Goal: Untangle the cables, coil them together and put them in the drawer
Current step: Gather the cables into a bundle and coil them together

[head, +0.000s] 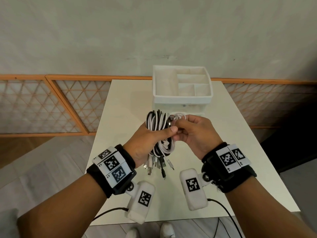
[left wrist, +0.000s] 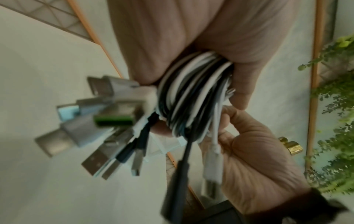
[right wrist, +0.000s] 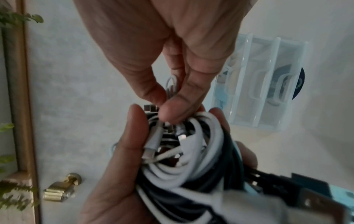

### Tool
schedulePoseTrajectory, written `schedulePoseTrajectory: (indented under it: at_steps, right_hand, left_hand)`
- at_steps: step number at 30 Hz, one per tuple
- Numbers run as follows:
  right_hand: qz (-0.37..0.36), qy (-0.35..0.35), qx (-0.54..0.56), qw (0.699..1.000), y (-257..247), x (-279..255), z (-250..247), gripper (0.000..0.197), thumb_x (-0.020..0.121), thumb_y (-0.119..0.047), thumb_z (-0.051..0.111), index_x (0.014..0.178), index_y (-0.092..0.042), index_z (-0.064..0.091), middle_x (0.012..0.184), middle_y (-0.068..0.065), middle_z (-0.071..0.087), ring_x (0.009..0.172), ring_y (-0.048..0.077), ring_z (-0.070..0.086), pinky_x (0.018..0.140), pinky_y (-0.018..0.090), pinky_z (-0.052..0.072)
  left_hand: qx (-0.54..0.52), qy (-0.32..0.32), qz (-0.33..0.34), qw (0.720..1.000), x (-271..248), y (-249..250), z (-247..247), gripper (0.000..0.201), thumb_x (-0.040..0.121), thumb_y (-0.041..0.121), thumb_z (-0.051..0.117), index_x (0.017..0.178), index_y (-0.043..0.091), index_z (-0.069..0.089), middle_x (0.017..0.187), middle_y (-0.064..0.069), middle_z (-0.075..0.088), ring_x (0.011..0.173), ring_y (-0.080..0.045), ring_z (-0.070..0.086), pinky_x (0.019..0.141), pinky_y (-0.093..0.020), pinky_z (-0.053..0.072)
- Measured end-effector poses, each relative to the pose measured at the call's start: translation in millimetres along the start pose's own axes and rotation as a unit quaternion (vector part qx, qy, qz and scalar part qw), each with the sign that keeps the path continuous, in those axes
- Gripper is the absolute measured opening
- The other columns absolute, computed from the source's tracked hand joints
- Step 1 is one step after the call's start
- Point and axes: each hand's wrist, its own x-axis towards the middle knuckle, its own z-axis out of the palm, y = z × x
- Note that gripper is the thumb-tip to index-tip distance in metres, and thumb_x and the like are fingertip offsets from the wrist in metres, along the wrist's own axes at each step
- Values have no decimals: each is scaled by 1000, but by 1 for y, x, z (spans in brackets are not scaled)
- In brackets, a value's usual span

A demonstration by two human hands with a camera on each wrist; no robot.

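Head view first, and we start with the biggest thing down there: the white table [head: 120, 103], running away from us toward the pale wall. At its far end stands the white drawer unit [head: 182, 100], its open top tray split into several compartments. From the right wrist view the unit [right wrist: 268, 94] shows clear-fronted drawers with looped handles; whether any drawer stands pulled out, we cannot tell.

Now to the action, held up above the middle of the table, well short of the unit. Our left hand [head: 145, 143] has the cable bundle [head: 158, 124], black and white cords coiled together in one thick hank, fingers curled round the coil and the thumb laid across its front. The left wrist view confirms that grip: the coil [left wrist: 193, 97] runs straight through the closed hand.

Our right hand [head: 197, 134] is right up against the bundle's right side, thumb and fingertips pinched together on a thin white cable [head: 180, 116] at the coil's upper edge. From the right wrist we see a small loop of that cord [right wrist: 171, 84] poking up between the pinching fingers.

Smallest last: a cluster of plugs [head: 157, 164] dangles below the left hand, silver USB ends and one black lead hanging lowest.
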Motion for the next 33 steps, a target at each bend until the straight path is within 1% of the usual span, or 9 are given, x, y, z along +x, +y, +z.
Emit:
schedulePoseTrajectory:
  at_steps: [4, 9, 13, 15, 17, 23, 26, 29, 33]
  right_hand:
    - [-12, 15, -3, 1000, 2, -1, 1, 6, 86, 6, 67, 91, 9, 64, 66, 15, 64, 54, 23, 62, 53, 26, 56]
    - [-96, 48, -92, 990, 9, -5, 7, 12, 82, 4, 74, 81, 3, 62, 65, 18, 67, 56, 27, 65, 62, 41, 61]
    - [-76, 37, -28, 996, 0, -4, 6, 11, 82, 8, 71, 84, 3, 61, 59, 14, 67, 51, 22, 66, 59, 35, 60]
    - [-58, 25, 5, 998, -4, -4, 7, 10, 85, 10, 67, 85, 2, 60, 59, 15, 66, 48, 21, 67, 55, 31, 58]
    - [-50, 27, 15, 998, -6, -4, 8, 12, 87, 10, 64, 82, 1, 58, 61, 17, 65, 46, 22, 67, 52, 29, 57]
    - [-39, 43, 29, 998, -1, -2, 8, 9, 88, 8, 64, 83, 2, 59, 63, 19, 66, 49, 20, 67, 54, 28, 58]
    - [-26, 55, 38, 997, 0, 0, 6, 8, 89, 7, 63, 87, 1, 58, 64, 19, 64, 49, 21, 65, 53, 27, 57]
    - [-45, 68, 20, 996, 3, 2, 6, 10, 89, 6, 64, 85, 0, 57, 66, 22, 65, 51, 25, 66, 55, 30, 58]
    - [-111, 85, -46, 989, 11, -2, 8, 10, 87, 5, 67, 89, 4, 57, 82, 37, 65, 62, 38, 71, 67, 44, 61]
  left_hand:
    - [-7, 1, -29, 1000, 0, 0, -4, 40, 85, 10, 69, 124, 3, 65, 104, -10, 74, 94, -20, 70, 84, -32, 53]
    - [37, 1, -17, 999, 2, 2, -2, 45, 81, 3, 69, 125, 6, 64, 119, -17, 70, 114, -30, 67, 99, -40, 52]
    - [39, -11, -24, 999, 2, 10, -1, 39, 85, -10, 59, 120, 4, 66, 113, -16, 73, 103, -22, 70, 90, -31, 55]
    - [16, -18, -33, 999, 1, 12, -3, 42, 79, -7, 59, 119, 3, 67, 115, -18, 72, 102, -22, 71, 92, -33, 55]
    - [6, -26, -43, 999, 0, 13, -4, 42, 76, -1, 60, 117, 5, 68, 109, -14, 74, 97, -21, 72, 87, -32, 57]
    - [-7, -4, -65, 998, 0, 9, -8, 34, 74, 9, 68, 107, 6, 73, 100, -15, 73, 93, -27, 70, 87, -38, 55]
    - [-44, -13, -94, 995, 1, 9, -13, 43, 77, 13, 67, 116, -4, 68, 102, -18, 68, 97, -30, 65, 89, -38, 52]
    - [-60, -7, -105, 993, 1, 7, -15, 52, 77, 13, 66, 123, -10, 61, 103, -20, 64, 99, -31, 61, 91, -40, 49]
    - [-34, 47, -96, 994, 5, 6, -12, 46, 67, 9, 66, 109, -8, 70, 97, -22, 67, 88, -31, 64, 82, -38, 51]
